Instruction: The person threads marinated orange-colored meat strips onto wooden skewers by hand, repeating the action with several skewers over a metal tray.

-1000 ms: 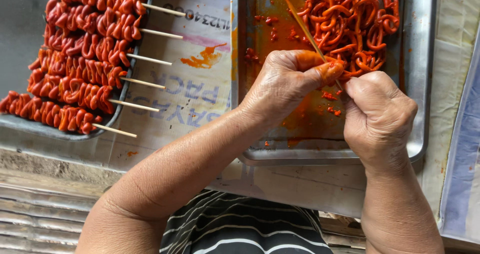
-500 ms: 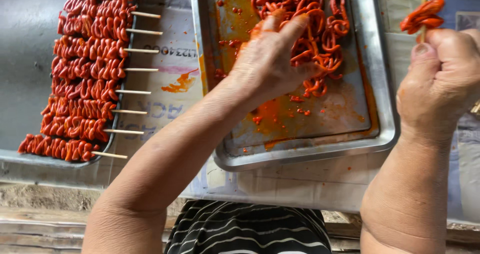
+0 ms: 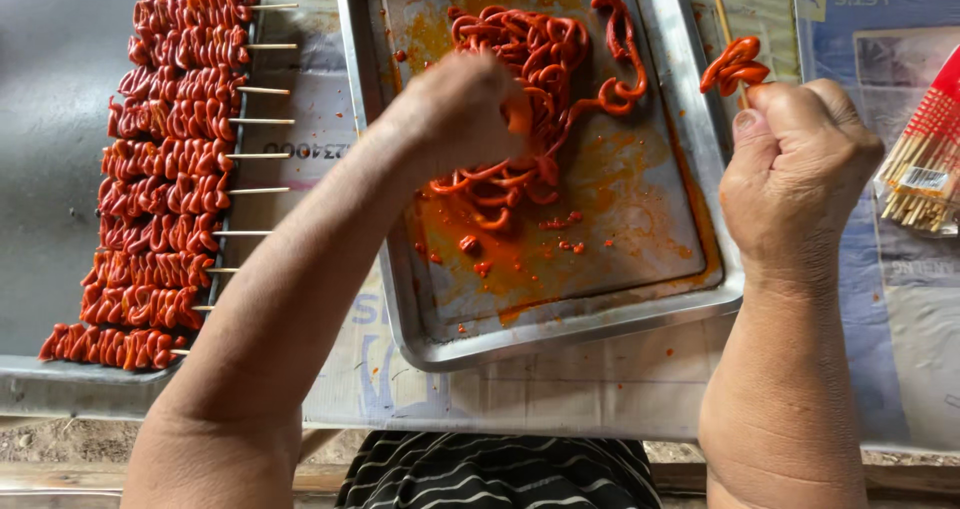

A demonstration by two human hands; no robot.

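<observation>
newspaper covers the worktable [image 3: 560, 389] under everything, with a metal tray [image 3: 700, 299] smeared in orange marinade straight ahead. since a moment ago my two hands have parted: they were together over the tray, and now my right hand [image 3: 800, 169] has drawn off past the tray's right rim, fist closed tight on a bamboo skewer [image 3: 722, 14] with one folded red strip [image 3: 735, 66] already threaded near my thumb. my left hand [image 3: 455, 109] has gone back down into the pile of marinated strips [image 3: 540, 69], fingers curled in among them; whether it has pinched one yet i cannot tell. that reads to me as one piece on and the next being fetched. finished skewers [image 3: 170, 169] lie in a row on the dark tray [image 3: 50, 149] to my left, and a bundle of bare sticks [image 3: 925, 159] waits at the right edge.
</observation>
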